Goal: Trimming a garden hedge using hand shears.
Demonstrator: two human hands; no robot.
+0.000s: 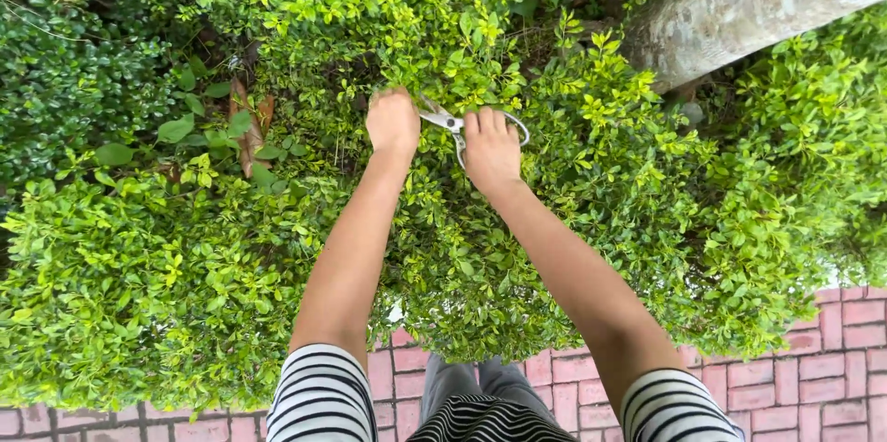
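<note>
Both my arms reach out over a dense green hedge (185,266). My right hand (491,151) grips the looped handles of a pair of metal shears (450,121), whose blades point left into the leaves. My left hand (393,121) is closed in the foliage right beside the blades, apparently holding a sprig; what it holds is hidden by leaves. The blade tips are hidden behind the left hand.
A thick pale tree trunk (748,3) rises at the upper right behind the hedge. Darker-leaved shrub (65,82) fills the upper left. Red brick paving (822,377) lies below, by my striped sleeves and grey trousers.
</note>
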